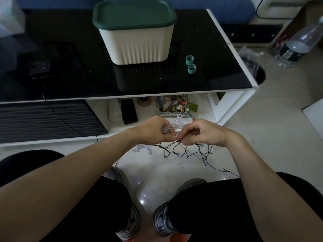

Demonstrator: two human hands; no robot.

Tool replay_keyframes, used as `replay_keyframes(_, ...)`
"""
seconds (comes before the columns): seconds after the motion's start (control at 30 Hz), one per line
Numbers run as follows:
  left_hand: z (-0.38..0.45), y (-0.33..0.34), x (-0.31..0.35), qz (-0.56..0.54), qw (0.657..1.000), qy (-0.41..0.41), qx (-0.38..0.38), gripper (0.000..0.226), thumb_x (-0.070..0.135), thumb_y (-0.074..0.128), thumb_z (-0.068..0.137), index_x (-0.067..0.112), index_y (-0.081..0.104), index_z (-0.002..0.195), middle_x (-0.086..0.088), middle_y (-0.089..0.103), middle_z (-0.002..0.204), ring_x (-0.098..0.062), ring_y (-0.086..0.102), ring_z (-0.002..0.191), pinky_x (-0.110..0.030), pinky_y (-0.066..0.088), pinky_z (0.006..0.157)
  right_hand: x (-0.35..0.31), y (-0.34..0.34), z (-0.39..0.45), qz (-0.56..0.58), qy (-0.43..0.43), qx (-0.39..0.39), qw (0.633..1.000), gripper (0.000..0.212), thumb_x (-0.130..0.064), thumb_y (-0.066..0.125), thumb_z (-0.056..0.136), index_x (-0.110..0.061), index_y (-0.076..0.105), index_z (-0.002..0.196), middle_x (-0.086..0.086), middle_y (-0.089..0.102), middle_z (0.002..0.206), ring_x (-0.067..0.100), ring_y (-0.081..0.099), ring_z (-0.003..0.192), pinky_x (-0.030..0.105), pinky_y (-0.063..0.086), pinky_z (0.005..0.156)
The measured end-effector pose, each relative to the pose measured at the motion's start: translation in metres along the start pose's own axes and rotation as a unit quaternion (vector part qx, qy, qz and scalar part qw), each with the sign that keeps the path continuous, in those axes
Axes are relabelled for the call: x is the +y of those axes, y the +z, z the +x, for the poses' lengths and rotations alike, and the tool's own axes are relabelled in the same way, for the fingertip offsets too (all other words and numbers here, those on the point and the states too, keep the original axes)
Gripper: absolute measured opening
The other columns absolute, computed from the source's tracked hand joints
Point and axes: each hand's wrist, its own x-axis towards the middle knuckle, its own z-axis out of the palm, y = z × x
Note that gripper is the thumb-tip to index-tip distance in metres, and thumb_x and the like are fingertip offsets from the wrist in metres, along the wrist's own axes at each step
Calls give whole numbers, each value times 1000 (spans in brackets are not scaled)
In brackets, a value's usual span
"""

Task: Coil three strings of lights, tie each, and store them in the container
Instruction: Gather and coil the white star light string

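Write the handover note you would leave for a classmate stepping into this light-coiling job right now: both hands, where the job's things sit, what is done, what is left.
Left hand: grips a small bunch of clear light pieces and wire.
Right hand: pinches the black wire next to the left hand.
String of lights: mostly loose, trailing over the floor between the knees.
Container: on the black table top, green lid on.
Two green tie rolls: on the table, right of the container.
Done: coiling barely begun; nothing visibly tied or stored.
Left: finish this coil, tie it, open the container and store it. No other strings can be made out.
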Motion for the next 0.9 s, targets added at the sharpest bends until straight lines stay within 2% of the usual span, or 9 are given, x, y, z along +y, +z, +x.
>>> replay_keyframes(0.17,0,3,3,30,999,-24,-11,32,34,67,93,11,62,72,-1,51,60,-14,44,53,-25,36,50,-2,2,1,-63,59,16,996,24,-5,71,85,-27,78,92,-6,74,88,4,68,80,21,52,73)
replay_keyframes(0.27,1,6,5,55,998,-36,-10,34,34,68,93,19,57,64,2,48,55,-12,42,50,-25,33,48,-5,8,1,-196,54,60,977,8,-24,79,86,-30,79,92,-16,71,83,4,66,77,22,49,70)
replay_keyframes(0.33,1,8,4,54,997,-52,1,36,33,69,93,21,55,61,3,47,54,-11,42,49,-20,31,43,-7,9,0,-204,33,87,975,7,-28,79,86,-30,80,93,-17,71,86,3,66,80,26,53,75)
replay_keyframes(0.47,3,13,1,33,995,-80,44,30,33,63,96,7,68,82,-4,59,67,-19,53,62,-25,39,50,-13,4,-6,-155,-27,131,979,9,-28,77,88,-31,80,96,-14,71,100,-1,66,88,25,55,84)
replay_keyframes(0.57,6,17,-1,24,992,-95,74,30,31,59,98,3,66,89,-6,58,73,-22,53,67,-29,37,53,-17,2,-9,-112,-56,146,981,11,-31,79,84,-34,79,95,-11,59,111,4,62,95,21,52,85)
replay_keyframes(0.67,7,19,-1,0,988,-110,105,29,27,58,98,2,63,86,-3,53,67,-19,50,61,-26,34,47,-19,1,-12,-81,-56,84,992,13,-27,82,81,-33,80,92,-9,60,100,9,62,87,28,54,84)
replay_keyframes(0.77,11,15,-5,-68,979,-128,141,31,26,59,96,-3,65,90,-5,53,66,-18,47,57,-25,37,47,-18,0,-15,-82,-34,-4,996,14,-23,83,81,-33,81,91,-8,71,90,9,65,79,25,54,72)
replay_keyframes(0.83,12,11,-5,-127,969,-135,165,29,23,61,95,2,61,76,0,47,58,-13,41,48,-20,33,42,-14,2,-17,-83,1,-39,996,15,-23,83,81,-36,81,89,-5,75,87,12,65,72,21,47,61)
replay_keyframes(0.9,14,7,-4,-191,955,-139,181,38,19,62,95,11,46,61,5,35,48,-10,30,40,-17,26,36,-9,4,-17,-109,28,-67,991,17,-23,84,81,-39,80,87,-5,76,87,8,64,71,17,44,62)
